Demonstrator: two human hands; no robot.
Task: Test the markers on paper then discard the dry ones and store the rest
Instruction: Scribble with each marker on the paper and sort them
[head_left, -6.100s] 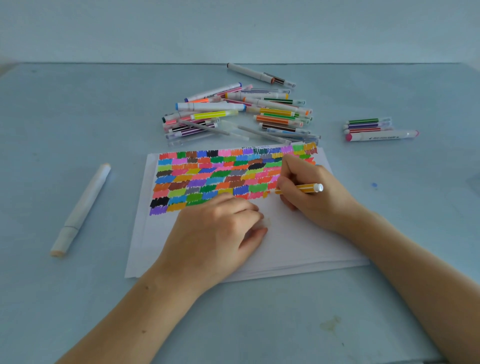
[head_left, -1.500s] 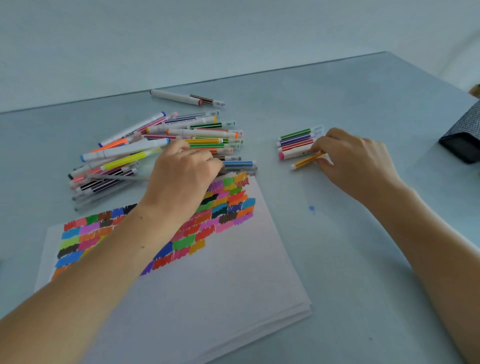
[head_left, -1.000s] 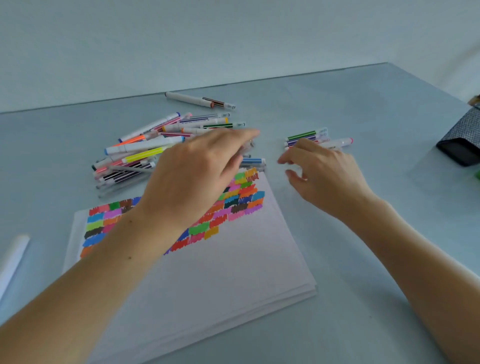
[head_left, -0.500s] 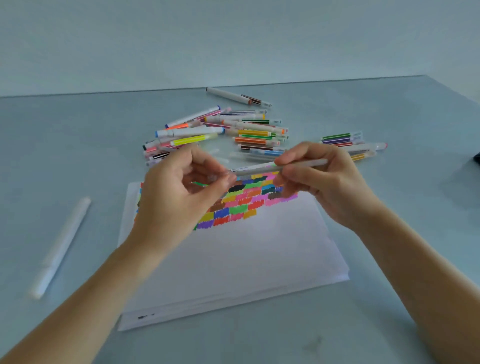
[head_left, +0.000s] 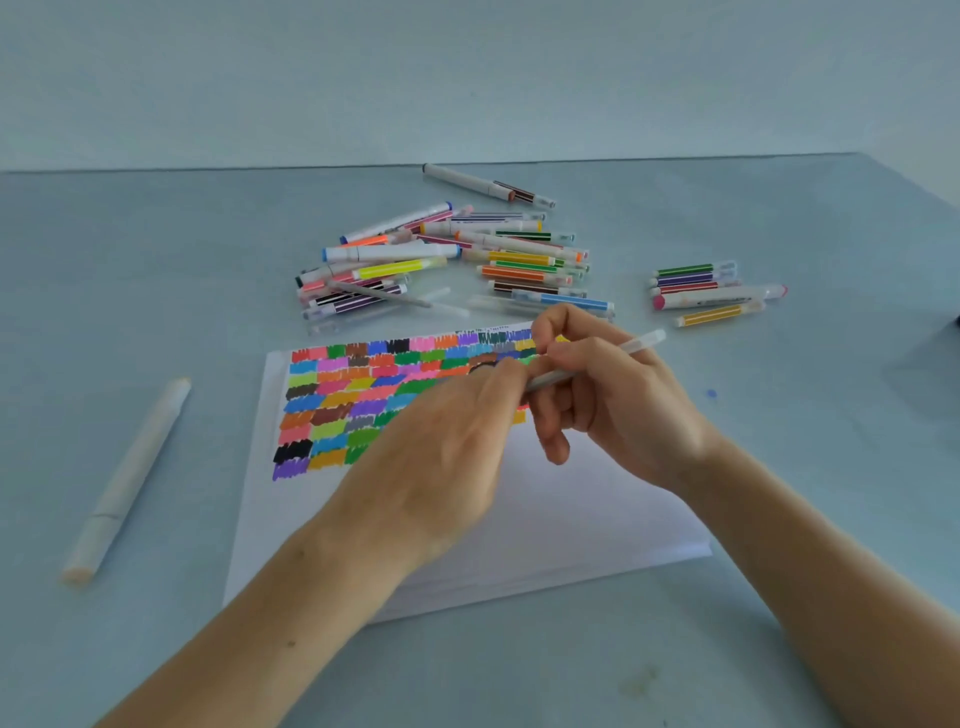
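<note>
Pale marker (head_left: 597, 364): gripped mid-barrel in right hand (head_left: 613, 410), over paper (head_left: 519, 519). Left hand (head_left: 447, 457) fingers (head_left: 506, 371) pinched at near end, probably on cap; blurred. Pull straight, barrel steady. Untested pile (head_left: 441, 260) far; sorted group (head_left: 717, 291) right. No container visible on worktop (head_left: 156, 649).

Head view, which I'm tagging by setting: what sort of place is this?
Probably a plain desk for craft or sorting, not a workshop: a bare pale blue tabletop against a blank wall, a white paper stack with colour swatches, a loose pile of felt-tip markers.
</note>
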